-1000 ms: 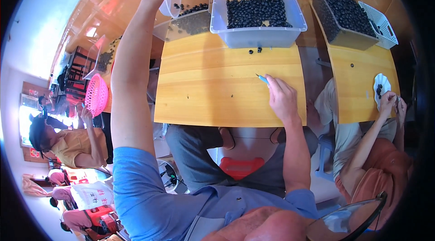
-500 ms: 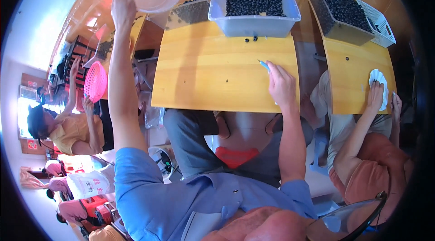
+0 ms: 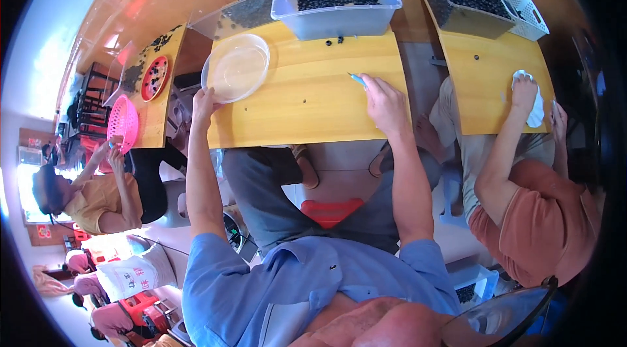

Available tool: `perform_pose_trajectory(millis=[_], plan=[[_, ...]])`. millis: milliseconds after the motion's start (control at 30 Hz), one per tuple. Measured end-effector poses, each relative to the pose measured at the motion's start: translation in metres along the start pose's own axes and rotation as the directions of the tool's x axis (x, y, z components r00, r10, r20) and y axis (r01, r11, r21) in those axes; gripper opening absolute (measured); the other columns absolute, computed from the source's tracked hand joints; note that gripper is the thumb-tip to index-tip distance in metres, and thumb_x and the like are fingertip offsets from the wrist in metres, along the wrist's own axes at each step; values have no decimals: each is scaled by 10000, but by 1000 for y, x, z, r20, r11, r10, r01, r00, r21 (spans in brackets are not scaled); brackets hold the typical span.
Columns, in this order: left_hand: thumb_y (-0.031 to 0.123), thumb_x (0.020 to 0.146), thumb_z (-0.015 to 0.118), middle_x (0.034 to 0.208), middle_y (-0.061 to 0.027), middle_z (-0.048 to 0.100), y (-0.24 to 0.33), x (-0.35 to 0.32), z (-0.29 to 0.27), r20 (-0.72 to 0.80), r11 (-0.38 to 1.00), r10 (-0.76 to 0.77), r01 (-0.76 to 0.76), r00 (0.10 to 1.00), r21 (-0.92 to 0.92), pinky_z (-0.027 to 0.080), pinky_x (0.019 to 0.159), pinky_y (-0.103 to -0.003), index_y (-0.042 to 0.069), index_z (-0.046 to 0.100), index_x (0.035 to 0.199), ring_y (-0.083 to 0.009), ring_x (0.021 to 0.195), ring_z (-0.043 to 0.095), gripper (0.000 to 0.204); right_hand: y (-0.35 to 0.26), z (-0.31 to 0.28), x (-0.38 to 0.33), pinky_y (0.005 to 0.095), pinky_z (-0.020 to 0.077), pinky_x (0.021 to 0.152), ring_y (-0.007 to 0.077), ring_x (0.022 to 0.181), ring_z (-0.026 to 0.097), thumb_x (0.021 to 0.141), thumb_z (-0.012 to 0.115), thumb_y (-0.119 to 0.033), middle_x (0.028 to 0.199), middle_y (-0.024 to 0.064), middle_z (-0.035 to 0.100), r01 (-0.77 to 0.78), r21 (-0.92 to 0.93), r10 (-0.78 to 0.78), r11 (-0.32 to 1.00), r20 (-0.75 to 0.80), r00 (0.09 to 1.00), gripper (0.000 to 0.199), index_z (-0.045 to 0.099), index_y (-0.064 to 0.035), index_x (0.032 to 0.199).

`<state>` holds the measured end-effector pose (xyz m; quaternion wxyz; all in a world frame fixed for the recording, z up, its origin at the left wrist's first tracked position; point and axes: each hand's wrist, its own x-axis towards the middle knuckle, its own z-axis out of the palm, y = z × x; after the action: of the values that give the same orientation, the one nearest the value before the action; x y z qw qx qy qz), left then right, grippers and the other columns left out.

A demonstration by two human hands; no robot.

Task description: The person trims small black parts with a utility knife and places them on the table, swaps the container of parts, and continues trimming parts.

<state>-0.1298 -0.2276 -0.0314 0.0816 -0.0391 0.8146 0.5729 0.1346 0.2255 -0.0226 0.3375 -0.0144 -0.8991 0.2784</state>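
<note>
My left hand grips the near left rim of a clear, round, shallow plastic bowl. The bowl looks empty and is over the left part of the yellow table; whether it rests there I cannot tell. In my right hand, above the table's right side, is a slim blue-handled tool with a thin pointed tip, gripped like a pen. Two small black round pieces lie beyond it, close to a translucent bin full of the same pieces.
Another clear bin with black pieces stands at the far left. To the right, a co-worker's hand presses a white cloth-like item on a separate table. Leftward, another person sits near a pink basket and red plate.
My left hand has brought the bowl from the upper left down over the table. My right hand keeps the blue tool. The whole view has shifted somewhat.
</note>
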Motion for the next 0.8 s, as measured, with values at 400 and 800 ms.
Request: perform_pose_trajectory(millis=[400,800], plan=[[267,991,640,1330,-160,625,258,19,228,493,233,735,-856,466,461,542,939,-448,114,649,1290,-381,1158,639,336,-2,-6,-4,423,576,706,312,821,709,866,637,24,904,120,702,-26,18,25,999,42,999,318,691,-27,1175],[443,1048,572,1475,-202,563,259,193,475,921,-38,307,-963,241,265,395,1166,-430,66,534,1470,-359,1319,560,568,6,-20,7,377,569,653,260,746,692,849,666,31,860,94,678,-137,29,139,990,-106,985,366,682,-5,1213]])
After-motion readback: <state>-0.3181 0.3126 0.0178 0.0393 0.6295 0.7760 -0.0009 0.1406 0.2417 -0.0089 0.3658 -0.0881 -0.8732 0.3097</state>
